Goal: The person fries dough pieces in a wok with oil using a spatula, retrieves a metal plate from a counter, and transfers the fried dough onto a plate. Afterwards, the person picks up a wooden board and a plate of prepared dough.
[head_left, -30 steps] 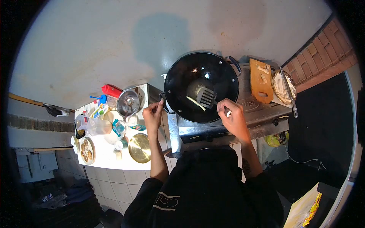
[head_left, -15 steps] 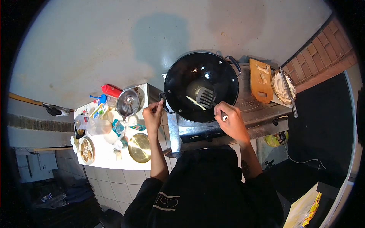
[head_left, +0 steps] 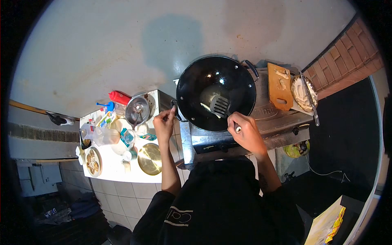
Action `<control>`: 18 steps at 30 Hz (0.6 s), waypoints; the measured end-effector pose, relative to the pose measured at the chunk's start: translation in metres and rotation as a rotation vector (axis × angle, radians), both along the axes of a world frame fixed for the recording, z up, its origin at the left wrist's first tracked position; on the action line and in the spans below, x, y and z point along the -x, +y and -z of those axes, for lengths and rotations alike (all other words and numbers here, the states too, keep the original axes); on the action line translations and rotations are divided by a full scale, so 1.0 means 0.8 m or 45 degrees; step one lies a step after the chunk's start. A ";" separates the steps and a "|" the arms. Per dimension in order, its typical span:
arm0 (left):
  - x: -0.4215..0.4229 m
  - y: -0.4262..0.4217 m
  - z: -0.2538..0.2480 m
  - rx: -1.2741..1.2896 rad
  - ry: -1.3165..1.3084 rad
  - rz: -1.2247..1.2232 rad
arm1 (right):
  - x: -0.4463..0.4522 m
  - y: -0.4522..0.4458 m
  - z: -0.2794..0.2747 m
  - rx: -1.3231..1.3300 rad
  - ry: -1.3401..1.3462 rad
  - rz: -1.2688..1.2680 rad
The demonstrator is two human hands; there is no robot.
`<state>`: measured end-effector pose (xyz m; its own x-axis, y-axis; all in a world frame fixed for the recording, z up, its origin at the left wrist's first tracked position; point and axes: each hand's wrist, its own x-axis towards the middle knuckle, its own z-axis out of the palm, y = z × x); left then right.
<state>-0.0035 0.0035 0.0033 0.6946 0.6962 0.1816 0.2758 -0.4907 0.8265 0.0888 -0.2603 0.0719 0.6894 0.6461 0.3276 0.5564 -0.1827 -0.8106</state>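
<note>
A large black wok (head_left: pixel 196 81) sits on the stove, with some shiny liquid at its bottom. My left hand (head_left: pixel 164 122) pinches the wok's left handle (head_left: pixel 176 111). In my right hand (head_left: pixel 247 130) is the handle of a slotted spatula (head_left: pixel 220 105), closed in the fingers. The spatula's dark blade rests low in the wok, over part of a pale, thin strip of food (head_left: pixel 206 108). How much of the strip lies beneath the blade is hidden.
Right of the wok are a wooden cutting board (head_left: pixel 280 92) with pale scraps and a plate of white paste (head_left: pixel 302 94) with a knife (head_left: pixel 309 98) across it. The left table holds a steel bowl (head_left: pixel 136 116), a red squeeze bottle (head_left: pixel 119 97) and a gold-coloured pan (head_left: pixel 150 159).
My right hand and the spatula have shifted slightly left, and the blade now covers more of the pale strip. My left hand stays at the wok's handle.
</note>
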 end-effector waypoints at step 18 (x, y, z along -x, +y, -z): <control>0.002 -0.002 -0.004 0.009 0.072 -0.017 | -0.029 0.010 0.035 -0.092 -0.033 0.067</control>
